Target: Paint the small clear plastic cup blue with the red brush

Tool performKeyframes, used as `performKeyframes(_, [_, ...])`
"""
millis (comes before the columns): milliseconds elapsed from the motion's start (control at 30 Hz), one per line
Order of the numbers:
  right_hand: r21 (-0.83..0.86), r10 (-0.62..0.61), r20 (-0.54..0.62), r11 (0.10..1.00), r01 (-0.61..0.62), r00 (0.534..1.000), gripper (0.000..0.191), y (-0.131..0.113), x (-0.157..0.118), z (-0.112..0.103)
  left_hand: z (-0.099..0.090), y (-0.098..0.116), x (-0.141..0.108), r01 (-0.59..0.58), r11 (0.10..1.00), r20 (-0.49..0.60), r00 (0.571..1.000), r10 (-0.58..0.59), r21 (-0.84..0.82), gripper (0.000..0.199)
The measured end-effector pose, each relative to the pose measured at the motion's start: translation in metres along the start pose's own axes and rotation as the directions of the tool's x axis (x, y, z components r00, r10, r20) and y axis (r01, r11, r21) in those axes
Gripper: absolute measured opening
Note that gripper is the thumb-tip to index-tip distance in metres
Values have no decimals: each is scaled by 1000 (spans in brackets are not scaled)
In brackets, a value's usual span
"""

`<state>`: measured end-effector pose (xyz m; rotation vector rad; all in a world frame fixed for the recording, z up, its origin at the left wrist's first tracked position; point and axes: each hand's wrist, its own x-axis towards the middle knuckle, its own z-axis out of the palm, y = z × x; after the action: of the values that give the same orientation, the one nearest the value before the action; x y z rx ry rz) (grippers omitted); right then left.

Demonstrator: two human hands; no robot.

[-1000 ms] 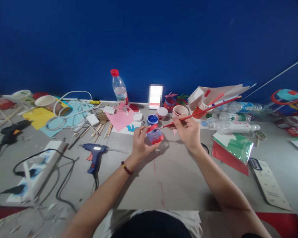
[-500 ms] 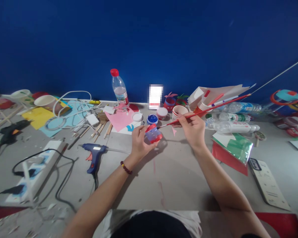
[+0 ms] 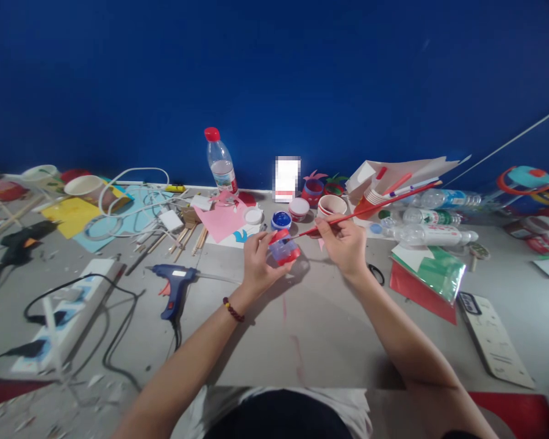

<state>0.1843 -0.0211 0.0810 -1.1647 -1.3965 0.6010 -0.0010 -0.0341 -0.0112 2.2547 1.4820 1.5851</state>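
Between the fingers of my left hand [image 3: 261, 263] is a small cup-like piece [image 3: 283, 250], red at both ends with a blue-violet band round its middle. My right hand [image 3: 345, 247] pinches a long red paintbrush [image 3: 370, 206], slanting down to the left. Its bristle tip meets the piece near the upper red edge; whether it presses on the surface I cannot tell. Just beyond my left hand stands an uncovered jar of blue paint [image 3: 282, 220]. A jar with a pale lid [image 3: 298, 208] and a paper cup [image 3: 332, 206] are behind my right hand.
A blue glue gun [image 3: 174, 283] and a white power strip [image 3: 68, 314] with cords lie on the left. A red-capped bottle [image 3: 220, 164] stands at the back. Several plastic bottles [image 3: 432, 235], a green packet [image 3: 439, 268] and a phone [image 3: 494, 338] lie on the right.
My right hand has shifted left and slightly down with the paintbrush, bringing the tip further over the piece. A black ring beside my right wrist has come into view. My left hand stays nearly still.
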Motion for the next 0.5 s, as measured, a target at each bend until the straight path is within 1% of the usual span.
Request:
performKeyframes(100, [7,2,-7,1000,-2,1000,27,10,3,-3,-1,0,0,-1,1000,-3,1000,0,-9,71])
performKeyframes(200, [-8,-20,-27,1000,20,999,27,19,6,-5,0,-1,0,8,1000,10,1000,-8,1,72])
performKeyframes(267, [-13,-25,-58,1000,24,998,27,21,9,-7,1,-2,0,10,1000,18,1000,-10,5,72])
performKeyframes(333, [26,7,-85,1000,-5,996,27,20,10,-7,2,-3,-1,6,1000,18,1000,-6,-2,72])
performKeyframes(433, [133,85,-45,988,-79,995,27,16,6,-6,3,-2,0,0,1000,18,1000,0,-20,71])
performKeyframes(500, [171,104,0,980,-103,995,27,13,3,-3,3,0,0,1,1000,24,1000,-1,-22,70])
